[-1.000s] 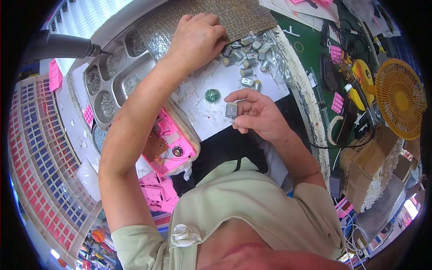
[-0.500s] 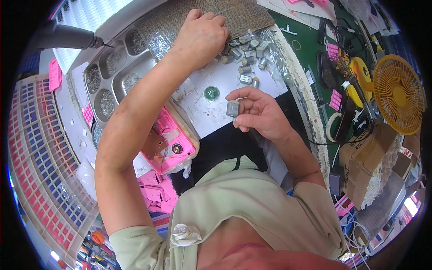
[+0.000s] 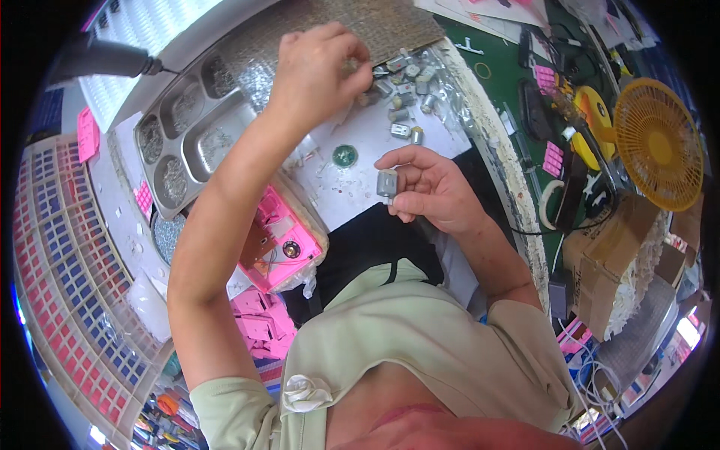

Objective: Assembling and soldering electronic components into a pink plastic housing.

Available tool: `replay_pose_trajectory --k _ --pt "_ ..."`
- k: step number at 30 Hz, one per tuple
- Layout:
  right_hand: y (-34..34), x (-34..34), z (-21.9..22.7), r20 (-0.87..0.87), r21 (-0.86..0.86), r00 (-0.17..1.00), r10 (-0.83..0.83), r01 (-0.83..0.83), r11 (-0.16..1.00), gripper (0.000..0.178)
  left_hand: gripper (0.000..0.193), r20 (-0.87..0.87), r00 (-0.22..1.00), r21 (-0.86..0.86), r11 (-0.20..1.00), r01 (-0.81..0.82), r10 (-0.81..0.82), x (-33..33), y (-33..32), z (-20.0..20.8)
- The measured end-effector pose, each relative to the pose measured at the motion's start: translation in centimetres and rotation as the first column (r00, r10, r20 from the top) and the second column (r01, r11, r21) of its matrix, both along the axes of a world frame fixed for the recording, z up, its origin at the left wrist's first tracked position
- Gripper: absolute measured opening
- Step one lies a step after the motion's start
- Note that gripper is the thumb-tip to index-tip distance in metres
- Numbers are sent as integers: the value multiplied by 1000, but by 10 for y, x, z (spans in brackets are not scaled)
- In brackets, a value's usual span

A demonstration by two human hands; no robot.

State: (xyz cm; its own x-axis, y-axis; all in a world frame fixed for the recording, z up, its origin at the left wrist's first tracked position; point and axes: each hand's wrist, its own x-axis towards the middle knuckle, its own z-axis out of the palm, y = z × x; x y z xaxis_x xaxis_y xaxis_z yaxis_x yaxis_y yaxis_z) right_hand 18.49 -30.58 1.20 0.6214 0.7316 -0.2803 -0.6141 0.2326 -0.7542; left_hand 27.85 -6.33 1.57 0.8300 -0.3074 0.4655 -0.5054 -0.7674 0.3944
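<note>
My right hand point(image 3: 439, 191) pinches a small electric motor point(image 3: 387, 182) between thumb and fingers, above the near edge of the white work surface. Across the table, my left hand point(image 3: 322, 71) is raised beside the brown textured mat, its fingers curled inward. Something small and yellowish shows between those fingers, too hidden to name. A loose pile of small motors point(image 3: 401, 99) lies just right of the left hand, some on clear plastic. Two more motors point(image 3: 400, 130) rest nearer to me. A round green piece point(image 3: 345, 156) sits on the white surface between my hands.
A metal compartment tray point(image 3: 196, 142) with small parts stands left of my left forearm. An open pink casing point(image 3: 289, 244) with wiring is near my lap. A power screwdriver point(image 3: 112, 60) hangs at upper left. A yellow fan point(image 3: 660, 142) and a cardboard box point(image 3: 600, 255) are at right.
My left hand has shifted slightly left and turned, leaving the edge of the motor pile, with fingers now curled inward. My right hand keeps hold of the motor, nearly still.
</note>
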Motion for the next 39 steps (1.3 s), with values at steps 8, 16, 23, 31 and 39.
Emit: replay_pose_trajectory --k 8,16,23,31,39 --pt "-2 -18 25 10 174 994 111 -111 979 50 10 -155 937 31 947 321 -312 -19 -81 -21" --pt "-5 -24 13 -28 251 996 80 -71 965 54 16 -114 969 -7 976 218 -217 14 -150 -13" --pt "-13 -21 15 -8 170 998 56 -53 984 49 16 63 993 193 978 82 -96 36 -50 4" --pt "0 -14 12 9 187 991 136 -136 973 49 15 -40 983 323 928 183 -180 36 -2 0" --pt "-7 -14 10 -6 177 996 88 -86 980 49 12 18 994 508 857 85 -109 32 -12 -1"
